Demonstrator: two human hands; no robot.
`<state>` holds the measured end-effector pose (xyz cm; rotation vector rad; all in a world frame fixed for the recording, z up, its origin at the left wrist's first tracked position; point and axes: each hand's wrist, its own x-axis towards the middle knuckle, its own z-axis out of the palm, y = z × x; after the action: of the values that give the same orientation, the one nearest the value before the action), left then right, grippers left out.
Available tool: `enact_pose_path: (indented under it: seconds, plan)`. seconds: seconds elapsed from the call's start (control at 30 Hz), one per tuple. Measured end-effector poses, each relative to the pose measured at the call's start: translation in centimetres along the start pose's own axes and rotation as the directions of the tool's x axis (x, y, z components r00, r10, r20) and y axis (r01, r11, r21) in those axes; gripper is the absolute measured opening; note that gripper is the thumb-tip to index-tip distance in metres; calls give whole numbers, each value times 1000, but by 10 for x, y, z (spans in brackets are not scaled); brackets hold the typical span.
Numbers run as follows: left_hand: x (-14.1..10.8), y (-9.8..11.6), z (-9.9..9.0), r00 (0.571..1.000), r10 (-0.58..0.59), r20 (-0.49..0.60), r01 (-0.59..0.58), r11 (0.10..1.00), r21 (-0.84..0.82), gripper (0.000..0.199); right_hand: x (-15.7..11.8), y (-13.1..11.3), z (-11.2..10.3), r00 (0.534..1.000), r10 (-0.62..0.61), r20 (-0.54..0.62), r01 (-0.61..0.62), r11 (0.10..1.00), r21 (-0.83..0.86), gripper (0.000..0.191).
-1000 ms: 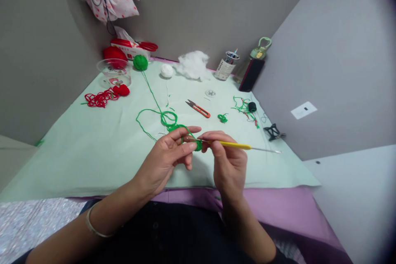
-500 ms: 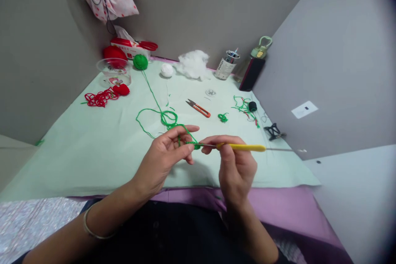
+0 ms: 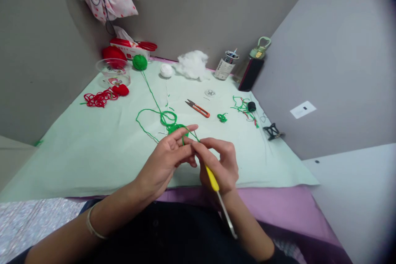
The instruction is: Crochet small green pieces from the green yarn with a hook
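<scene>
My left hand (image 3: 165, 154) is closed at the thumb and fingers on the green yarn (image 3: 168, 119). A strand runs over its raised index finger, and the small crochet piece is mostly hidden by the fingertips. Close against it, my right hand (image 3: 222, 165) grips the crochet hook (image 3: 213, 179) by its yellow handle. The hook's metal back end slants down toward my body, while its tip is up by the yarn at the left fingers. Loose green loops lie on the cloth behind the left hand and lead back to a green yarn ball (image 3: 140, 62).
Orange thread snips (image 3: 198, 108) and a small green crocheted piece (image 3: 222, 118) lie beyond my hands. Farther back are a white yarn ball (image 3: 166, 70), stuffing (image 3: 192, 65), a can (image 3: 225, 66) and a phone (image 3: 252, 74). Red yarn (image 3: 100, 98) and a clear tub (image 3: 114, 76) stand left.
My right hand has moved left, up to the left fingers. The crochet hook has swung from pointing sideways to slanting, its back end now toward my body.
</scene>
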<state>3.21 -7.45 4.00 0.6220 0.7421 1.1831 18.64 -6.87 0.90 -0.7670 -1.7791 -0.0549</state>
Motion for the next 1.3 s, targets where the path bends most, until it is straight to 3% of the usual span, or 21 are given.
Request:
enact_pose_path:
  seconds: [0.07, 0.2, 0.37, 0.67, 0.77, 0.87, 0.97, 1.07, 1.13, 1.2, 1.3]
  plan:
    - [2, 3, -3, 996, -81, 22, 82, 993, -80, 38, 4, 0, -2, 988, 155, -2, -153, 976, 157, 29]
    - [3, 7, -4, 999, -21, 24, 23, 998, -64, 32, 15, 0, -6, 882, 468, 44, -427, 757, 495, 20]
    - [1, 6, -4, 999, 22, 44, -22, 1000, 1, 29, 15, 1, -4, 855, 503, 128, -490, 699, 521, 18]
    - [1, 10, -1, 998, 64, 19, -65, 998, 16, 28, 17, -4, -11, 819, 572, 57, -477, 620, 623, 17]
    - [1, 8, 0, 997, 57, 49, -59, 998, 26, 26, 19, -3, -7, 821, 562, 100, -483, 591, 646, 17]
    - [1, 5, -1, 995, 58, 84, -64, 996, 67, 27, 18, -1, -2, 842, 519, 149, -492, 623, 608, 18]
    - [2, 0, -1, 994, 102, 43, -105, 991, 78, 33, 13, -3, 1, 883, 457, 109, -449, 753, 480, 20]
    - [3, -3, 0, 996, 88, 9, -88, 996, 14, 39, 7, -6, 3, 972, 236, 11, -233, 947, 220, 26]
    - [4, -3, -2, 1000, -2, 29, 3, 998, -56, 38, 4, -6, 3, 994, 103, -36, -99, 991, 91, 35]
    - [6, -1, -4, 995, -82, 50, 87, 990, -110, 33, 5, -4, 1, 991, 128, -39, -121, 983, 137, 34]
    - [7, 4, -8, 997, -69, 31, 72, 990, -124, 28, 12, -1, -4, 925, 381, -5, -347, 846, 405, 23]
